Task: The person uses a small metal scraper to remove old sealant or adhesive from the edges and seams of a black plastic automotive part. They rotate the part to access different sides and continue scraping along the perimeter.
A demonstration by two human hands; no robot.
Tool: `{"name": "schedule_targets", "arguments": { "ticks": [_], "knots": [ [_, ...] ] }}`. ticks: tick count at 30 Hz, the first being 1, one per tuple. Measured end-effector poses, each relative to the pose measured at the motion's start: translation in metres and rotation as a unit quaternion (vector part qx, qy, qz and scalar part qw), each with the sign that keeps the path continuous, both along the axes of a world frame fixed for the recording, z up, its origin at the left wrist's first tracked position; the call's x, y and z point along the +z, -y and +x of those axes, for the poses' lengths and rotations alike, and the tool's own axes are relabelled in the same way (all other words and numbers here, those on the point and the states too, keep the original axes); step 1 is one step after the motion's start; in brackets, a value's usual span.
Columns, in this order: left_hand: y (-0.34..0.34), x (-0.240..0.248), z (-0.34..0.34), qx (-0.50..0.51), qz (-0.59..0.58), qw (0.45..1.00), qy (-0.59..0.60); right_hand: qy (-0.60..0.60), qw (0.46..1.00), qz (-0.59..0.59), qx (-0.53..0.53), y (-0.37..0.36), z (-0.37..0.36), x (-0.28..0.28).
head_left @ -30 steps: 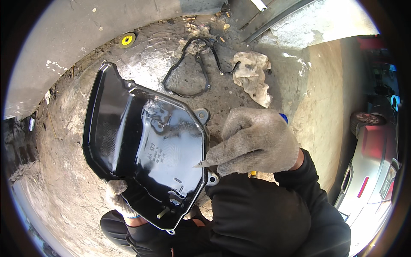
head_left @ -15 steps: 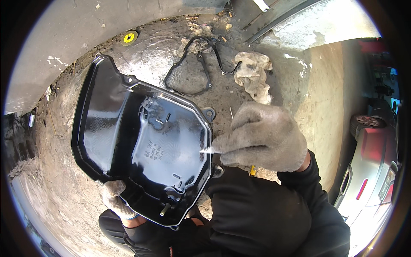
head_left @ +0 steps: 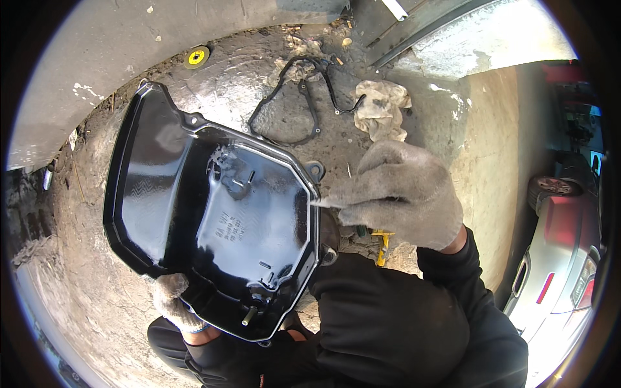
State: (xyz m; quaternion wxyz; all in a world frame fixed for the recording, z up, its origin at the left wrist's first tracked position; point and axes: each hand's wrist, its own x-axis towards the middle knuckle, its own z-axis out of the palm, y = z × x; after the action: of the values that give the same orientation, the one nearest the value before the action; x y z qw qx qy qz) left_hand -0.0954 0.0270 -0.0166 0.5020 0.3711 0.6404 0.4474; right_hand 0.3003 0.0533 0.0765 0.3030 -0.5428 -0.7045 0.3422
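A glossy black oil pan, its hollow side facing up, is tilted over my lap. My left hand, in a pale knitted glove, grips the pan's lower-left edge with the thumb over the rim. At the pan's right rim is my right hand, also gloved and closed in a pinch. A small pale, pointed sliver sticks out from its fingertips and meets the rim; the fingers cover the rest, so its kind cannot be told.
Beyond the pan, a black gasket lies on the dirty concrete beside a crumpled rag. A yellow disc rests near the far wall. Below my right hand shows a yellow tool. A silver car stands at the right.
My right hand has moved up along the pan's right rim, away from me, with the pale sliver. More of the yellow tool shows. The pan has shifted slightly left.
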Motion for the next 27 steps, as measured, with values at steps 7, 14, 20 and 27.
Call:
{"name": "schedule_targets", "arguments": {
  "ticks": [7,14,20,27],
  "knots": [
    [0.006,0.007,0.002,-0.002,0.025,0.991,0.134,0.024,0.999,0.02,0.004,0.003,-0.001,0.003],
    [0.009,-0.005,-0.024,-0.116,0.145,0.983,0.002,0.109,0.991,0.076,0.008,0.001,0.0,0.001],
    [0.015,-0.02,-0.034,-0.131,0.163,0.968,-0.134,0.104,0.993,0.04,0.035,0.003,0.002,0.001],
    [0.018,-0.022,-0.049,-0.148,0.153,0.957,-0.195,0.052,0.997,0.053,0.034,0.001,0.001,-0.009]
  ]
}}
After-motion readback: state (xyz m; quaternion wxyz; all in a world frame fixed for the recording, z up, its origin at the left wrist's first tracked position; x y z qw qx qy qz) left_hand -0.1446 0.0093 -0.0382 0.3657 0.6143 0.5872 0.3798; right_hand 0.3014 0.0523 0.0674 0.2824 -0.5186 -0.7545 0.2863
